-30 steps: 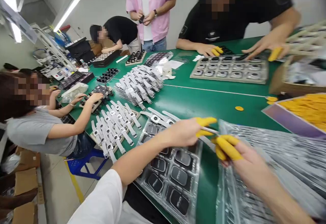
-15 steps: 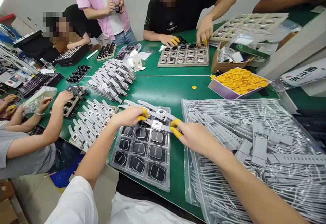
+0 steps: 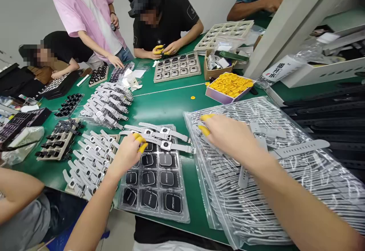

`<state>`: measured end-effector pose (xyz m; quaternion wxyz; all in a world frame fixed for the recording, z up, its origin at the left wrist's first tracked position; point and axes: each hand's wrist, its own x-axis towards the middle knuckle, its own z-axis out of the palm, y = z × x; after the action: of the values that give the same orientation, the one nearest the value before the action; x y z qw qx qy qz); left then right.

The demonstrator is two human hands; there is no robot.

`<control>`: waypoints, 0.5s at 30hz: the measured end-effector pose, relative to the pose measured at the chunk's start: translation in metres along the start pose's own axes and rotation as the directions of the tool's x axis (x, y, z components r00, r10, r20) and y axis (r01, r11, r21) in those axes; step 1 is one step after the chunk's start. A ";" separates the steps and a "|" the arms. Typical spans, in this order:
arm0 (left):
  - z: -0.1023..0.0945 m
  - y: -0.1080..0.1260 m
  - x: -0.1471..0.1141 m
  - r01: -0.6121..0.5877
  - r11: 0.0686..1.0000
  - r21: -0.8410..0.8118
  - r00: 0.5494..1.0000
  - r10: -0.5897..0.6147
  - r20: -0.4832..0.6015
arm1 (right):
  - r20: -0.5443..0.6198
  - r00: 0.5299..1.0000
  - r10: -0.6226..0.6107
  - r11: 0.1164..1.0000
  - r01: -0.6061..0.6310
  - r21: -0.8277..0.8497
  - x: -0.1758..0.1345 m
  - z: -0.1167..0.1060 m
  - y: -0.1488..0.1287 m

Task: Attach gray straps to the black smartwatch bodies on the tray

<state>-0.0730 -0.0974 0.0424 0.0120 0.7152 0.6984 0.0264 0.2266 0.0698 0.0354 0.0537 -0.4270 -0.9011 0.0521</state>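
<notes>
My left hand [image 3: 128, 154], with yellow finger cots on its fingertips, is at the upper left of a clear plastic tray [image 3: 185, 205]. Its thumb and forefinger are slightly apart beside the strap end of a grey-strapped watch [image 3: 166, 145], which lies across the tray's top. Two more such watches lie just behind it, one with its case [image 3: 164, 130] to the right. Black square inserts [image 3: 148, 178] with pale outlines fill the tray's lower pockets. My right hand [image 3: 228, 133], also in yellow cots, hovers open over bagged grey watch straps [image 3: 256, 205], near loose straps [image 3: 302, 148] on top.
Stacked grey-strapped watches [image 3: 107, 104] and another tray of them [image 3: 91, 159] stand to the left. A box of yellow finger cots [image 3: 230, 85] is at the back, near a water bottle [image 3: 285, 68]. Co-workers handle trays across the green table [image 3: 159, 108].
The watch held between my hands now lies on the tray. My right hand has moved right over the straps, and my left hand is lower left. The view has shifted right.
</notes>
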 end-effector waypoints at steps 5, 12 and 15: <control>0.011 0.004 -0.004 -0.062 0.980 0.190 0.987 0.032 0.155 | 0.100 0.984 0.149 0.988 -0.144 -0.052 -0.001 -0.010 0.038; 0.012 0.008 0.008 -0.145 0.962 0.232 0.981 0.110 0.158 | 0.282 0.959 0.015 0.999 -0.028 0.044 -0.006 -0.010 0.005; 0.021 0.005 0.009 -0.136 0.957 0.257 0.987 0.109 0.115 | 0.338 0.941 0.029 0.999 -0.034 0.008 -0.009 -0.007 -0.008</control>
<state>-0.0664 -0.0883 0.0216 -0.0502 0.7526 0.6486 -0.1017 0.2266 0.0581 0.0432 -0.0996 -0.4258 -0.8897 0.1315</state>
